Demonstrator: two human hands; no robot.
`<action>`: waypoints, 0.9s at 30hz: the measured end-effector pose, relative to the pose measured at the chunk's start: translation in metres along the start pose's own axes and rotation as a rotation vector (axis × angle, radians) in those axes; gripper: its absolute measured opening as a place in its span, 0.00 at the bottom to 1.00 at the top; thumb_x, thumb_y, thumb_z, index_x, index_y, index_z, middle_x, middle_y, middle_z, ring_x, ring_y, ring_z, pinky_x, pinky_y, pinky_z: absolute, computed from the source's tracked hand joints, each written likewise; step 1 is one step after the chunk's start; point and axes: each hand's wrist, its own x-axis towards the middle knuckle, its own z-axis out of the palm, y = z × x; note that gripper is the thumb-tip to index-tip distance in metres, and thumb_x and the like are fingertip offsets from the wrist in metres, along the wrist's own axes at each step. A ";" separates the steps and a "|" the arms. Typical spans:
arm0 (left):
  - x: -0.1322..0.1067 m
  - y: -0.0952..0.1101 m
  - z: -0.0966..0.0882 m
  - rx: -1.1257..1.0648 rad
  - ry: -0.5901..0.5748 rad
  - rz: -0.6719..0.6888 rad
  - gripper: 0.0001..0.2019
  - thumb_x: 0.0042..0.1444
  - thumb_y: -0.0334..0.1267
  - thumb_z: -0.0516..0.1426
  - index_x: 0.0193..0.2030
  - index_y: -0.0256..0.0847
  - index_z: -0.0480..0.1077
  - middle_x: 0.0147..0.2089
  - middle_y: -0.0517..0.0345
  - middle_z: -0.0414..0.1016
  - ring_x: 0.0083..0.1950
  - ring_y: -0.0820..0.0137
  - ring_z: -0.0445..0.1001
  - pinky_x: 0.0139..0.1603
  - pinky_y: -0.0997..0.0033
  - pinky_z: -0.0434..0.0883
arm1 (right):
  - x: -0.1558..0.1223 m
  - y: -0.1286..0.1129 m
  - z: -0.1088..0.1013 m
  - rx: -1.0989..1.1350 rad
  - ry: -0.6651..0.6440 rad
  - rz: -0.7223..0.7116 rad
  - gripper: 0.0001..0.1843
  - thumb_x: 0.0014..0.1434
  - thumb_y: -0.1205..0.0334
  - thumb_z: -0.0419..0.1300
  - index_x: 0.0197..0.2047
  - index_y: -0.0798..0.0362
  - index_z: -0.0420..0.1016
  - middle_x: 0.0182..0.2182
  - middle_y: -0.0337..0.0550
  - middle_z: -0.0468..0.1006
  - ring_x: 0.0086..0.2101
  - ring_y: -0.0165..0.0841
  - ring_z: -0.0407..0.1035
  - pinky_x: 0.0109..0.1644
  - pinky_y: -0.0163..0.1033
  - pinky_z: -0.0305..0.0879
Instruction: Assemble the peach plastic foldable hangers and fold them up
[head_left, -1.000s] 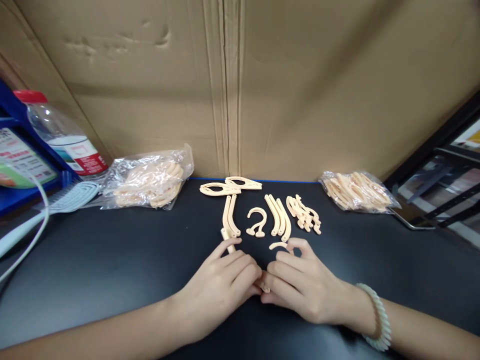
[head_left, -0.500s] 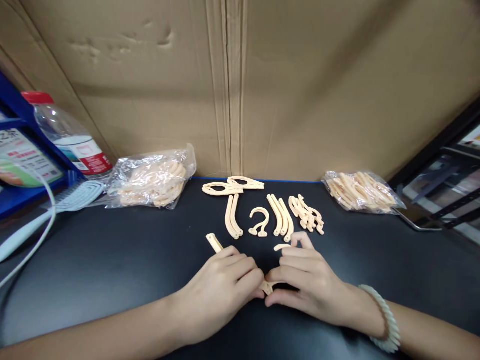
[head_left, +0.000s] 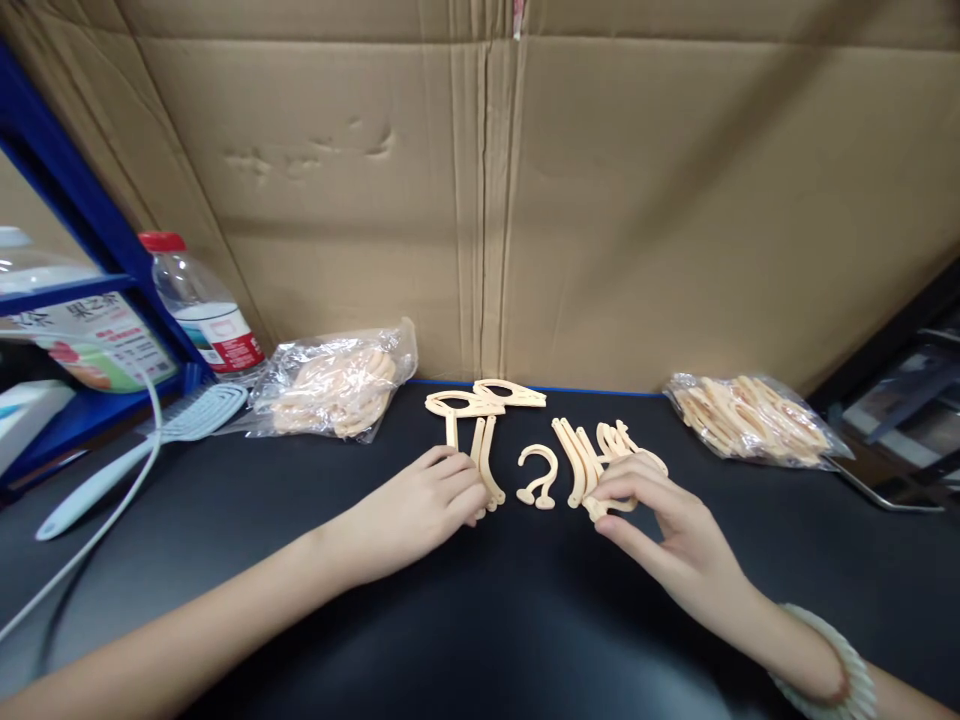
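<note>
My left hand [head_left: 420, 505] is closed around a beige curved hanger arm [head_left: 451, 432], whose upper end sticks out past the fingers. It rests beside a pair of similar curved arms [head_left: 487, 465]. Between thumb and fingers, my right hand [head_left: 679, 525] pinches a beige hanger hook [head_left: 598, 508], mostly covered by the fingers. That hand is beside more curved arms [head_left: 570, 460] and a small pile of hooks [head_left: 646, 458], which it partly hides. Between the two hands lie hooks [head_left: 553, 468] with flat feet. Behind are two oval-holed hanger pieces [head_left: 456, 405], overlapping each other.
A clear bag of beige parts [head_left: 337, 390] lies at the back left, another bag [head_left: 754, 415] at the back right. At left are a red-capped bottle [head_left: 202, 310], a pale hairbrush [head_left: 97, 490], a white cable [head_left: 112, 535] and a blue shelf [head_left: 161, 410]. Cardboard [head_left: 637, 200] stands behind.
My hands, earlier together at the near side, have separated and moved forward. The left has carried the curved arm to the pair; the right has brought the hook to the hook pile. The view has shifted.
</note>
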 end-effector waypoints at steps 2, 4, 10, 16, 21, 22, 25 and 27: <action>-0.001 -0.005 0.003 0.004 -0.041 -0.037 0.07 0.66 0.28 0.49 0.40 0.38 0.68 0.41 0.52 0.73 0.45 0.62 0.70 0.49 0.60 0.65 | 0.000 0.003 0.002 -0.023 -0.005 -0.002 0.01 0.63 0.62 0.60 0.39 0.48 0.72 0.37 0.40 0.73 0.42 0.36 0.67 0.48 0.42 0.61; -0.002 -0.006 0.005 0.007 -0.061 -0.055 0.08 0.66 0.28 0.49 0.43 0.38 0.68 0.45 0.50 0.72 0.46 0.61 0.69 0.48 0.60 0.67 | -0.001 0.005 0.003 -0.068 -0.008 -0.021 0.02 0.63 0.62 0.60 0.40 0.48 0.72 0.39 0.42 0.72 0.44 0.37 0.66 0.50 0.44 0.60; -0.004 -0.003 0.006 -0.069 -0.040 -0.041 0.13 0.62 0.21 0.47 0.47 0.38 0.67 0.51 0.47 0.69 0.49 0.61 0.69 0.48 0.63 0.70 | 0.007 0.009 0.012 -0.236 -0.080 -0.136 0.04 0.63 0.63 0.59 0.43 0.48 0.73 0.42 0.44 0.73 0.47 0.39 0.64 0.52 0.48 0.60; -0.005 0.005 0.008 -0.077 0.036 -0.053 0.14 0.57 0.20 0.50 0.46 0.38 0.66 0.50 0.48 0.70 0.49 0.61 0.69 0.48 0.63 0.71 | 0.023 0.013 0.030 -0.366 -0.178 -0.181 0.05 0.62 0.64 0.60 0.42 0.48 0.75 0.41 0.43 0.75 0.47 0.38 0.66 0.54 0.49 0.60; -0.004 0.009 0.006 -0.018 0.075 -0.054 0.11 0.60 0.23 0.49 0.45 0.38 0.67 0.47 0.49 0.71 0.48 0.60 0.70 0.47 0.62 0.71 | 0.032 0.012 0.031 -0.368 -0.224 -0.174 0.08 0.63 0.62 0.60 0.46 0.49 0.75 0.44 0.44 0.75 0.49 0.39 0.65 0.55 0.49 0.61; -0.005 0.008 0.006 -0.017 0.088 -0.059 0.10 0.61 0.24 0.48 0.44 0.38 0.67 0.46 0.49 0.72 0.47 0.61 0.70 0.46 0.62 0.71 | 0.032 0.011 0.028 -0.352 -0.224 -0.167 0.08 0.63 0.62 0.60 0.46 0.49 0.74 0.44 0.45 0.75 0.49 0.39 0.65 0.54 0.49 0.61; -0.005 -0.003 0.006 -0.049 0.149 -0.138 0.10 0.63 0.26 0.46 0.41 0.39 0.67 0.42 0.50 0.72 0.45 0.62 0.71 0.45 0.62 0.72 | 0.027 0.004 0.016 -0.278 -0.211 -0.158 0.08 0.65 0.62 0.57 0.48 0.48 0.73 0.44 0.45 0.74 0.48 0.38 0.65 0.53 0.48 0.63; -0.004 -0.017 0.008 -0.093 0.193 -0.258 0.09 0.63 0.28 0.46 0.44 0.39 0.66 0.43 0.50 0.72 0.45 0.63 0.72 0.47 0.61 0.72 | 0.018 -0.001 0.010 -0.229 -0.212 -0.149 0.08 0.66 0.63 0.56 0.47 0.48 0.72 0.43 0.45 0.74 0.46 0.37 0.66 0.52 0.48 0.64</action>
